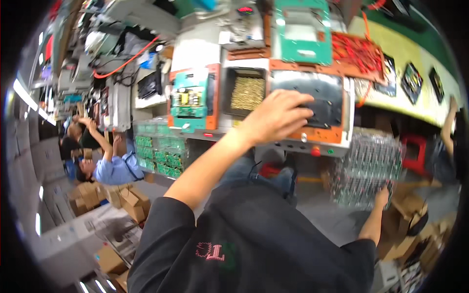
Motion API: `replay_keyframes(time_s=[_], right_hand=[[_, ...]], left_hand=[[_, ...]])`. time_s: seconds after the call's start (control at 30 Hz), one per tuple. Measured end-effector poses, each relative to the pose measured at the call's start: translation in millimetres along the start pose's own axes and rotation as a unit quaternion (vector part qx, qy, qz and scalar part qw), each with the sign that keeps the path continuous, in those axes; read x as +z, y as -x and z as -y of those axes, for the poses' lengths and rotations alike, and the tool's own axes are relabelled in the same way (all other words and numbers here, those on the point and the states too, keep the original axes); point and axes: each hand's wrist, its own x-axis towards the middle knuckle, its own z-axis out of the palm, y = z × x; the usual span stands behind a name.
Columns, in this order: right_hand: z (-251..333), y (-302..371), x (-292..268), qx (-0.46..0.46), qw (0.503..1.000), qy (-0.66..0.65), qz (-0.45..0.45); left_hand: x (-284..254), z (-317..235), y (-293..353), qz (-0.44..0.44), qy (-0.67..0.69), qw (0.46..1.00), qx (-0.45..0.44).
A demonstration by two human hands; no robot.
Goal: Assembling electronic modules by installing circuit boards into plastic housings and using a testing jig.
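Note:
My left hand (282, 116) reaches forward over a black plate (325, 88) set in an orange fixture (325, 134). Its fingers are apart and slightly bent, and nothing shows between them. Beside that hand, to its left, is a dark box (227, 93) of small brass-coloured pieces (246, 93). My right hand (382, 196) is low at the right, at the near edge of a stack of clear plastic trays (373, 151) with circuit boards in them. Its fingers look closed; what they hold is too small and blurred to make out.
A green fixture with a circuit board (188, 99) stands left of the box. A green frame (304, 31) and red cables (356, 52) lie behind. More trayed boards (161, 149) stand at left. A co-worker (115, 166) is far left; another person's arm (448, 124) shows at right.

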Motion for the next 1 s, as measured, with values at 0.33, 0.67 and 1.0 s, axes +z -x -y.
replay_keyframes(time_s=[0.33,0.67,1.0], right_hand=[[16.5,13.7,-97.8,0.036,0.985,-0.083,-0.145],[149.8,142.7,-210.0,0.2,0.953,-0.122,-0.192],[209.0,220.6,-231.1,0.262,0.917,-0.168,-0.25]], left_hand=[[-200.5,131.4,250.1,-0.353,-0.163,0.79,-0.474],[-115.6,267.5,356.7,-0.075,-0.328,0.779,-0.529],[-132.3,280.2,363.3,-0.123,-0.264,0.83,-0.476]])
